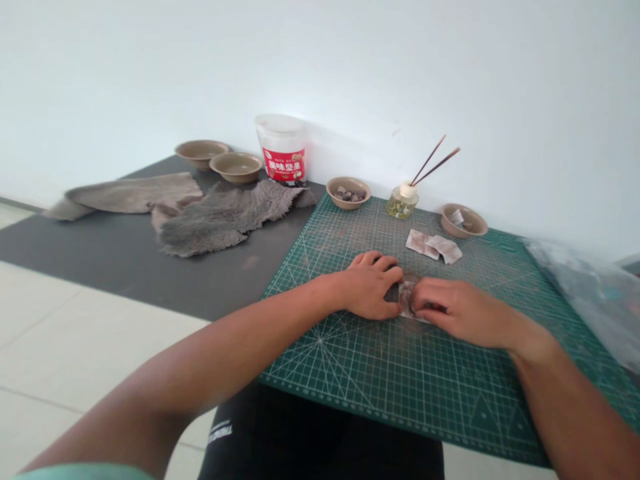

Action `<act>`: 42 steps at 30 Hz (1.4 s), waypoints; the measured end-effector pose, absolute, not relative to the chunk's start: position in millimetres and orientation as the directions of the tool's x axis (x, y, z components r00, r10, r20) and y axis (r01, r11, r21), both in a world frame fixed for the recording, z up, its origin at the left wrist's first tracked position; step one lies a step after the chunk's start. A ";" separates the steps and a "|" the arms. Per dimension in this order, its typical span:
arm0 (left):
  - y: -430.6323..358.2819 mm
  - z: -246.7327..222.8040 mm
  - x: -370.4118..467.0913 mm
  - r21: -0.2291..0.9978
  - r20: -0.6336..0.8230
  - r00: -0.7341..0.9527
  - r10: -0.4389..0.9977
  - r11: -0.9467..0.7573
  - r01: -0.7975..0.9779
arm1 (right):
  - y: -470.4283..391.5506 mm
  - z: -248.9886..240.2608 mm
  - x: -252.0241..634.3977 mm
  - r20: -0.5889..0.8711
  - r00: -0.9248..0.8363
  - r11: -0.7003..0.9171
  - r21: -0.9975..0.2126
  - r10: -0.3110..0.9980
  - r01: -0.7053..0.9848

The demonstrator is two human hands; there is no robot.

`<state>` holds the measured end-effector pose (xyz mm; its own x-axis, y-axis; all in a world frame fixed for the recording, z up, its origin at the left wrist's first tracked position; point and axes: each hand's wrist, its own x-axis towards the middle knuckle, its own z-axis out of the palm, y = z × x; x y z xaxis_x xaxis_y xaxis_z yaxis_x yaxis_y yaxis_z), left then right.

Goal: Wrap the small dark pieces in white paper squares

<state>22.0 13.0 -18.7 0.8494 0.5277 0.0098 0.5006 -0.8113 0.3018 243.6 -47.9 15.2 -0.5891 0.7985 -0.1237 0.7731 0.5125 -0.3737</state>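
A small white piece with brown smudges [407, 293] lies on the green cutting mat [360, 380], between my two hands. My left hand [370, 288] rests on the mat with its fingers spread, the thumb at the piece's left edge. Over the right part of the piece, my right hand [453, 308] is closed, fingertips pressed down on it; anything inside those fingers is hidden. Just beyond, two similar brown-marked white pieces [423, 244] overlap on the mat.
Along the wall stand a bowl of dark lumps [349, 193], a reed diffuser [403, 201] and a bowl with white scraps [464, 221]. Further left are a red-labelled tub [283, 150], two tan bowls [237, 167] and grey fur pieces [215, 220]. Clear plastic [590, 287] lies right.
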 end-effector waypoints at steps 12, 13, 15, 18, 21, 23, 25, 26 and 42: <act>13.8 -18.1 21.6 0.303 0.004 0.852 0.524 -0.812 0.498 | -46.2 11.2 242.7 -0.051 -0.531 0.481 -0.356 0.846 0.801; 13.9 -18.3 21.7 0.300 0.010 0.850 0.527 -0.813 0.500 | -45.3 10.3 242.6 -0.013 -0.491 0.462 -0.315 0.871 0.829; 13.9 -18.4 21.9 0.295 0.014 0.844 0.536 -0.809 0.509 | -44.1 10.0 243.8 -0.008 -0.458 0.440 -0.264 0.889 0.858; 13.8 -18.0 21.8 0.302 -0.006 0.847 0.531 -0.807 0.508 | -44.9 11.7 244.7 -0.113 -0.544 0.486 -0.329 0.831 0.810; 13.7 -17.9 22.1 0.307 -0.005 0.851 0.525 -0.809 0.501 | -45.1 11.6 243.6 -0.072 -0.555 0.497 -0.358 0.829 0.790; 13.6 -18.4 22.5 0.302 0.010 0.846 0.533 -0.808 0.506 | -43.9 11.7 245.1 -0.016 -0.496 0.471 -0.291 0.868 0.833; 13.5 -19.1 23.1 0.300 0.015 0.841 0.540 -0.805 0.512 | -43.6 13.6 247.8 -0.031 -0.469 0.448 -0.245 0.883 0.860; 13.4 -19.4 23.3 0.301 0.013 0.841 0.541 -0.804 0.513 | -44.2 14.8 248.6 -0.067 -0.484 0.454 -0.254 0.873 0.854; 10.9 -17.4 22.0 0.288 0.017 0.841 0.541 -0.808 0.514 | -47.3 9.3 243.2 -0.036 -0.560 0.523 -0.312 0.828 0.793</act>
<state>22.0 10.9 -17.4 0.8406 0.5413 0.0171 0.5143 -0.8077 0.2884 243.2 -47.3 9.3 -0.5597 0.8279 -0.0364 0.7934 0.5226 -0.3122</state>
